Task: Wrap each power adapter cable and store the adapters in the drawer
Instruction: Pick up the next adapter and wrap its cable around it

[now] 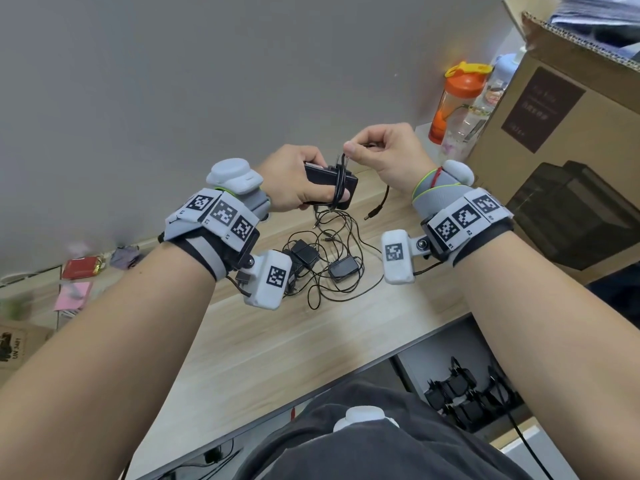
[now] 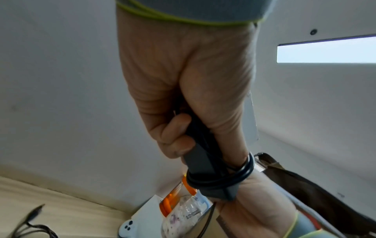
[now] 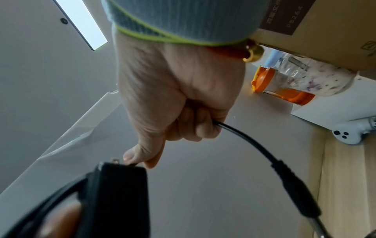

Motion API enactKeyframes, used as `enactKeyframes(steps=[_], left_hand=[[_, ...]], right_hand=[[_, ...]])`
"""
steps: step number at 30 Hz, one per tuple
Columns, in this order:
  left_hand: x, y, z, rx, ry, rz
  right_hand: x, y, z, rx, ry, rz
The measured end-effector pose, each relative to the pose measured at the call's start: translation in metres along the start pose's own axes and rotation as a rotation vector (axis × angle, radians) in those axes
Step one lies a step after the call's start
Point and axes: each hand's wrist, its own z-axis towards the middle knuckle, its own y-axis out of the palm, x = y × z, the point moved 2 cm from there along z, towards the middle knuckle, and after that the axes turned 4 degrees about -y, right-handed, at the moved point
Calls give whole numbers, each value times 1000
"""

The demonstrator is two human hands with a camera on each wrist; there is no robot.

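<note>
My left hand (image 1: 298, 183) grips a black power adapter (image 1: 329, 181) held above the wooden desk (image 1: 277, 341); its thumb presses cable turns against the body. Loops of black cable (image 2: 234, 177) circle the adapter (image 2: 203, 161). My right hand (image 1: 384, 150) pinches the same cable (image 3: 244, 136) just above the adapter (image 3: 118, 193), and the free end with its barrel plug (image 1: 373, 213) hangs below the wrist. Loose black adapters (image 1: 341, 266) with tangled cables lie on the desk beneath. Several wrapped adapters (image 1: 464, 393) sit in the open drawer (image 1: 415, 362) at the lower right.
A large cardboard box (image 1: 561, 133) stands at the right with an orange-lidded bottle (image 1: 457, 98) and a clear bottle (image 1: 474, 116) beside it. Red and pink items (image 1: 79, 271) lie at the left along the grey wall. A white controller (image 3: 350, 133) rests near the bottles.
</note>
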Motion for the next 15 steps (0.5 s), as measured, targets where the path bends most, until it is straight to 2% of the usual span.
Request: enactKeyframes(steps=[8,15], left_hand=[[8,1,2,46,39,-283],[5,-7,10,270,-8,-433]], right_hand=[[5,17,-16,-61,121,-48],[8,32,-27,-189,109,-131]])
